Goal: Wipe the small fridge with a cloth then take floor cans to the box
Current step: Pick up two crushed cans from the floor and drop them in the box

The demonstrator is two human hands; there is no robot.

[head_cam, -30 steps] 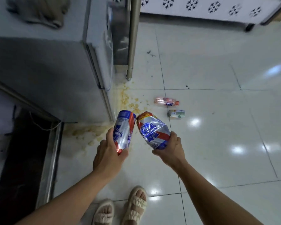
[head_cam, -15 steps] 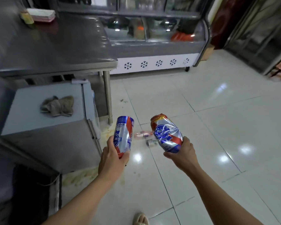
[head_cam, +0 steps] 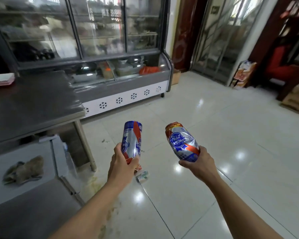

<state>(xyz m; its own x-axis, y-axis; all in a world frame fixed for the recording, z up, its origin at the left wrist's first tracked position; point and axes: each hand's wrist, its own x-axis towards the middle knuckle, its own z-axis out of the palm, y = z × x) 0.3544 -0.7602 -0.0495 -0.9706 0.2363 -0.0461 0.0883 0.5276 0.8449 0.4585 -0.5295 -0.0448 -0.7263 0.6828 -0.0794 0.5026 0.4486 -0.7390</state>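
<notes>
The left hand (head_cam: 123,167) grips an upright beer can (head_cam: 131,140); the right hand (head_cam: 198,163) grips a dented Pabst can (head_cam: 181,141), at five o'clock of centre. A small can (head_cam: 142,176) lies on the floor tiles (head_cam: 214,135) below. At eight o'clock, the cloth (head_cam: 23,170) rests on the small fridge (head_cam: 12,190).

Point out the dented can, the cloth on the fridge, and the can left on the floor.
Dented red, white and blue can (head_cam: 181,144), head view: logo face.
Crumpled brown cloth (head_cam: 27,169), head view: middle.
Small green-white floor can (head_cam: 142,176), head view: side wall.
</notes>
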